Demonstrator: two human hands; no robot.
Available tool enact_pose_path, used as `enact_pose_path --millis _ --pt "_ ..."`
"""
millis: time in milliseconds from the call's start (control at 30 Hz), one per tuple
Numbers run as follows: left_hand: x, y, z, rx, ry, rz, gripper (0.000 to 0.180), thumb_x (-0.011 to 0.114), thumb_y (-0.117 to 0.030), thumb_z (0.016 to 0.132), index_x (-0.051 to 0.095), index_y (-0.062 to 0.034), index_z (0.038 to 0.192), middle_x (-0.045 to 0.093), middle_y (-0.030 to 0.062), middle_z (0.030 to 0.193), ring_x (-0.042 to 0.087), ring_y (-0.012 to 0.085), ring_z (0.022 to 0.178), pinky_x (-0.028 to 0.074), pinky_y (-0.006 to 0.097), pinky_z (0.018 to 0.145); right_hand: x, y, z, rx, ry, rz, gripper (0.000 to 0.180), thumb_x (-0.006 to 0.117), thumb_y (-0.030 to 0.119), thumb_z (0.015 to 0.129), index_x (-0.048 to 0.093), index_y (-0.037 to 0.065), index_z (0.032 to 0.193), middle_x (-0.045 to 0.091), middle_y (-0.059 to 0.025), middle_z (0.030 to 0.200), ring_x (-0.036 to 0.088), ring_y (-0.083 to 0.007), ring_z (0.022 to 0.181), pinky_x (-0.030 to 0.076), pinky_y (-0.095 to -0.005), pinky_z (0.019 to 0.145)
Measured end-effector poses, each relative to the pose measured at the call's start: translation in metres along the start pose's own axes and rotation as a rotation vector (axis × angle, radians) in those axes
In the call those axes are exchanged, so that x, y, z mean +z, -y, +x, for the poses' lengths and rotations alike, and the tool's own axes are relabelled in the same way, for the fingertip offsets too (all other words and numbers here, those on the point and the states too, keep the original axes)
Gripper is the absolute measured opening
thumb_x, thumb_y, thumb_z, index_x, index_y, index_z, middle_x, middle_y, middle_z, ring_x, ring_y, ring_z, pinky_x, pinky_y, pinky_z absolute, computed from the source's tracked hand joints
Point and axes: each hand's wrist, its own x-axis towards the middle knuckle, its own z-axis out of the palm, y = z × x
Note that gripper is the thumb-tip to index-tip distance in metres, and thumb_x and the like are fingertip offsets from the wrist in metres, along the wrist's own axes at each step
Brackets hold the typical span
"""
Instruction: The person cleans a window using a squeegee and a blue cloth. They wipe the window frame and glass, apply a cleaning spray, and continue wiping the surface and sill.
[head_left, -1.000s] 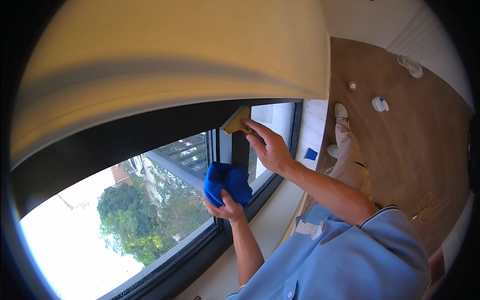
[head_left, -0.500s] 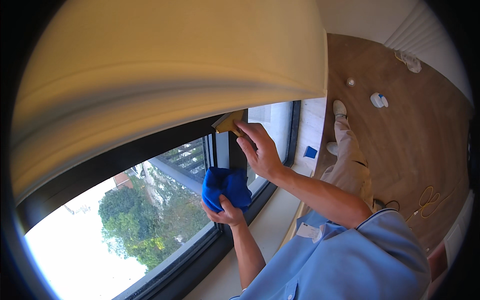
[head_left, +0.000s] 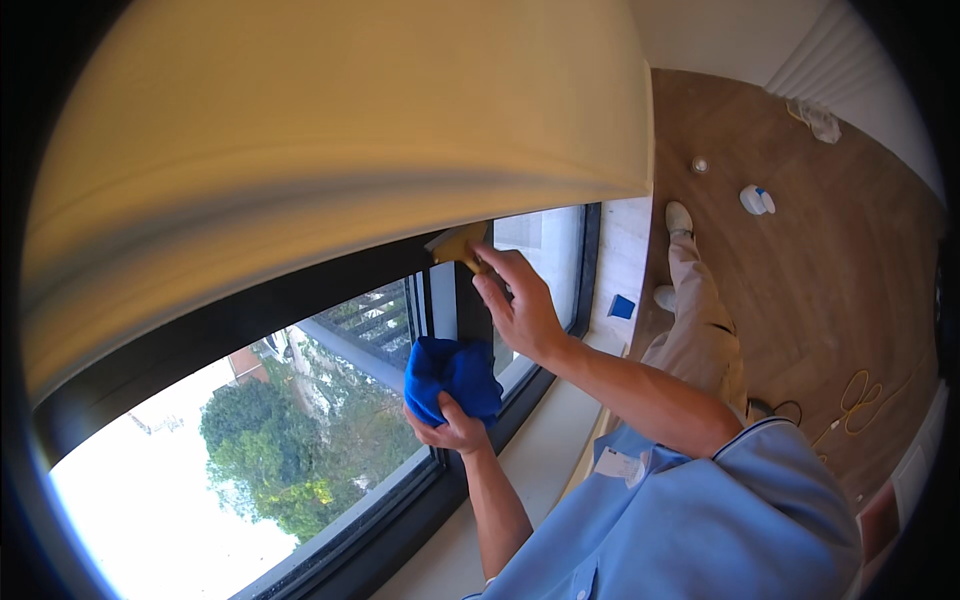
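My right hand [head_left: 522, 305] grips a yellow scraper [head_left: 457, 246] with a wide, flat head. Its blade edge lies against the dark window frame [head_left: 330, 275], near the upper corner of the pane. Below it, my left hand [head_left: 452, 428] holds a bunched blue cloth [head_left: 453, 378] in front of the upright frame bar. The thumb presses on the cloth; the other fingers are partly hidden behind it. Trees show through the window glass [head_left: 330, 420] to the left.
A pale yellow wall surface [head_left: 350, 90] curves above the window. On the light sill [head_left: 628, 240] lies a dark blue square [head_left: 621, 306]. A white tub [head_left: 752, 200], a small round container [head_left: 700, 164] and a yellow cord [head_left: 858, 395] lie on the brown floor [head_left: 830, 290].
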Motion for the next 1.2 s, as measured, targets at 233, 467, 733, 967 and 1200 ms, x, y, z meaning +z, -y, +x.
enact_pose_path --millis 233,467,733,967,1200 --pt "-0.001 -0.002 0.001 0.003 -0.005 0.02 0.045 0.071 -0.028 0.09 0.069 0.0085 0.117 0.072 0.0216 0.103 0.07 0.0371 0.092 0.054 0.048 0.089 -0.007 -0.011 0.009 0.054 -0.015 0.006 0.039 0.065 0.01 0.107 0.06 0.005 0.145 0.066 -0.0195 0.114 0.067 -0.0358 0.102 0.054 -0.0414 0.093" --pt "0.0 -0.007 0.002 -0.012 0.01 0.001 0.046 0.071 -0.029 0.092 0.068 0.0086 0.119 0.072 0.0205 0.105 0.07 0.0353 0.094 0.054 0.047 0.09 -0.011 -0.018 0.012 0.076 0.006 0.008 0.04 0.065 0.01 0.107 0.06 0.006 0.147 0.067 -0.0201 0.113 0.068 -0.0363 0.103 0.054 -0.0414 0.093" --pt "0.0 0.005 -0.001 0.079 -0.05 0.078 0.041 0.07 -0.027 0.093 0.07 0.0052 0.119 0.071 0.0157 0.104 0.068 0.0283 0.093 0.054 0.044 0.087 -0.015 -0.013 0.011 0.066 0.043 -0.037 0.04 0.067 0.012 0.106 0.061 0.006 0.145 0.068 -0.0189 0.11 0.07 -0.0357 0.099 0.056 -0.0409 0.089" --pt "0.0 0.002 -0.003 0.034 -0.037 0.0 0.043 0.07 -0.027 0.094 0.068 0.0071 0.12 0.071 0.0175 0.102 0.068 0.0298 0.091 0.055 0.044 0.084 0.003 0.053 0.016 -0.057 0.139 0.079 0.044 0.07 0.006 0.104 0.061 0.005 0.147 0.066 -0.0118 0.11 0.069 -0.0132 0.072 0.058 -0.0271 0.056" --pt "-0.002 -0.003 -0.001 0.031 0.005 0.021 0.043 0.068 -0.026 0.094 0.067 0.0075 0.12 0.071 0.0182 0.105 0.068 0.0307 0.092 0.055 0.044 0.085 0.011 0.075 0.027 -0.091 0.11 0.106 0.045 0.072 0.005 0.103 0.063 0.004 0.146 0.066 -0.0112 0.104 0.069 -0.0136 0.07 0.056 -0.0279 0.057"
